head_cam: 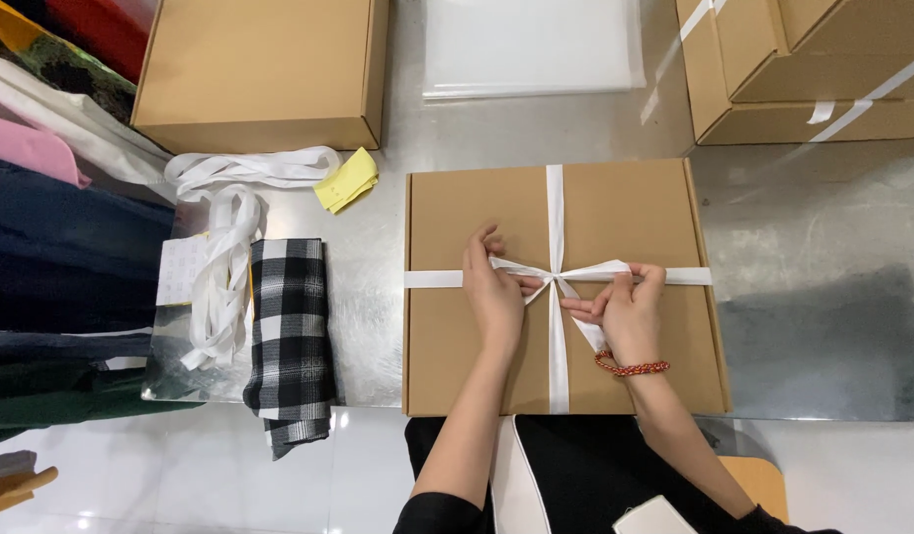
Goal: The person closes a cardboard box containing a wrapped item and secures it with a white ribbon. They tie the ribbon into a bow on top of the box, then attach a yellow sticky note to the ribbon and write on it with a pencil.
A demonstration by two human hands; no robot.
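Observation:
A flat brown cardboard box lies on the metal table in front of me, wrapped crosswise with white ribbon. The ribbon crosses near the box's middle, where a bow is forming. My left hand pinches the left ribbon loop just left of the crossing. On the other side, my right hand, with a red bead bracelet at its wrist, pinches the right loop and a loose tail. Both hands rest on the lid.
Left of the box lie a folded black-and-white checked cloth, a bundle of white ribbon on a clear bag and yellow tags. More brown boxes and a clear plastic sheet stand at the back. Folded garments pile up far left.

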